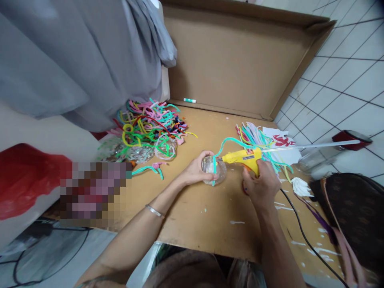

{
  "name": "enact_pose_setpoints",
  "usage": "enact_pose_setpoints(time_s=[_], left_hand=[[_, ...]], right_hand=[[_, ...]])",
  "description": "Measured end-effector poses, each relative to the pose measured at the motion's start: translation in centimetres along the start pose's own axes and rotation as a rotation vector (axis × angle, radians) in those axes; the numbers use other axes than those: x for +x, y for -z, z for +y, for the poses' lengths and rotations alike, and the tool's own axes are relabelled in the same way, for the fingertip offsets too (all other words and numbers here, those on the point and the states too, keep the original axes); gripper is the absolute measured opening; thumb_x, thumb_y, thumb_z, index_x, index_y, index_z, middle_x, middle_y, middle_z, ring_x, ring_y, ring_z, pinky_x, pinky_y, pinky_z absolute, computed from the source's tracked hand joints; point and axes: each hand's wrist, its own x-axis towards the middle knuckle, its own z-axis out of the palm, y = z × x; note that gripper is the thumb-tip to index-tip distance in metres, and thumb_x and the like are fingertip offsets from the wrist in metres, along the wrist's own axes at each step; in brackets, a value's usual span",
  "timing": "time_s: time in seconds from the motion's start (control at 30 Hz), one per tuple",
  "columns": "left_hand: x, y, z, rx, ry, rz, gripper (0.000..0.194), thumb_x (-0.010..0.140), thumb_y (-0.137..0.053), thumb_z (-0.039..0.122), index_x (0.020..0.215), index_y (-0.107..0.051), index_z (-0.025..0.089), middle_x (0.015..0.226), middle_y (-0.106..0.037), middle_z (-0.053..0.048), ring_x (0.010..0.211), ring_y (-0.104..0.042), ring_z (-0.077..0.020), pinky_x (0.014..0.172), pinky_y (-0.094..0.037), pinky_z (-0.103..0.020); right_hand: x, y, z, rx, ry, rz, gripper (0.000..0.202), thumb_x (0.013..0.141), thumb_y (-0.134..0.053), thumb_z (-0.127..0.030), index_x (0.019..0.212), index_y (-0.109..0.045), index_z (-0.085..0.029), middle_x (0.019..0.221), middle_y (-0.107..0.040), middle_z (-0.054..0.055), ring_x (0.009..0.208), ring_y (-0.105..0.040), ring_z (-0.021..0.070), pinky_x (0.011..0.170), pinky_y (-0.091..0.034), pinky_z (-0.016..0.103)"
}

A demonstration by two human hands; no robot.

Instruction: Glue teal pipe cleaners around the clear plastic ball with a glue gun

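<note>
My left hand (197,168) is closed around a clear, round, ball-like piece (221,173) that looks like plastic or glass. A turquoise pipe cleaner (229,140) lies across the piece, its long end curving up and to the right. In my right hand (264,180) is a yellow hot glue gun (243,157) with a long clear glue stick (312,145) sticking out of its back. The gun's nozzle is at the pipe cleaner on the piece; whether it touches cannot be seen.
A tangled pile of colored pipe cleaners (147,124) lies left, beside clear round pieces (139,153). More pipe cleaners (255,134) lie right, near a glass jar (318,162) and a brown bag (354,216). A black cord (300,230) runs along the right. A marker (190,101) lies behind.
</note>
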Motion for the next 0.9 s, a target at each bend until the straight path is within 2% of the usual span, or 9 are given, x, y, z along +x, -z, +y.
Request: enact_pose_setpoints(time_s=[0.5,0.7,0.9], left_hand=[[0.1,0.0,-0.1,-0.005,-0.005,-0.001,0.069,0.055,-0.079,0.033,0.114,-0.046,0.02,0.096,-0.054,0.0,0.084,-0.052,-0.0159,0.074,-0.043,-0.025],[0.0,-0.1,0.2,-0.044,0.013,-0.006,0.07,0.054,-0.08,0.035,0.114,-0.045,0.02,0.095,-0.053,0.0,0.082,-0.051,-0.015,0.073,-0.042,-0.024],[0.1,0.0,0.0,-0.018,-0.019,0.025,0.069,0.055,-0.08,0.034,0.113,-0.046,0.021,0.1,-0.053,-0.001,0.088,-0.052,-0.0166,0.078,-0.042,-0.025]], right_hand=[[0.0,0.0,0.0,-0.003,0.007,-0.002,0.014,0.08,-0.053,-0.032,0.086,-0.056,-0.02,0.08,-0.061,0.005,0.076,-0.055,0.0195,0.064,-0.038,0.028],[0.2,-0.2,-0.2,0.037,-0.144,-0.04,0.025,0.075,-0.055,-0.04,0.088,-0.057,-0.019,0.083,-0.061,0.007,0.076,-0.053,0.0213,0.066,-0.038,0.031],[0.5,-1.0,1.5,0.123,-0.379,-0.213,0.03,0.071,-0.052,-0.052,0.073,-0.054,-0.021,0.072,-0.055,0.003,0.066,-0.045,0.0182,0.062,-0.035,0.03]])
